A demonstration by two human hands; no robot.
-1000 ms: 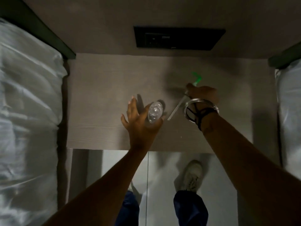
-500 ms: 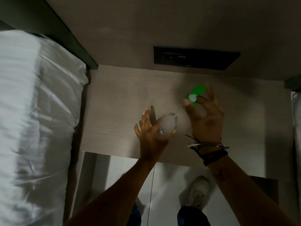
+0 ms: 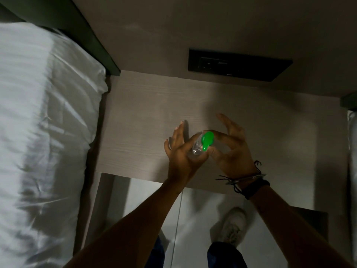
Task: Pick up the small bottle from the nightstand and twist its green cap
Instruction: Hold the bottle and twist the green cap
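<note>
Fingers of my left hand [image 3: 181,151]: thumb and palm clasp the small bottle [image 3: 197,148], the rest splayed; bottle held near the nightstand [image 3: 146,117] front edge, apparently lifted clear, so I judge pick-up done. Green cap [image 3: 207,139]: pinched at the bottle's top by my right hand [image 3: 231,149], other fingers spread. Twisting: I judge under way or just starting. Unclear: cap seating, bottle contents, any contact beneath, all dim and blurred.
</note>
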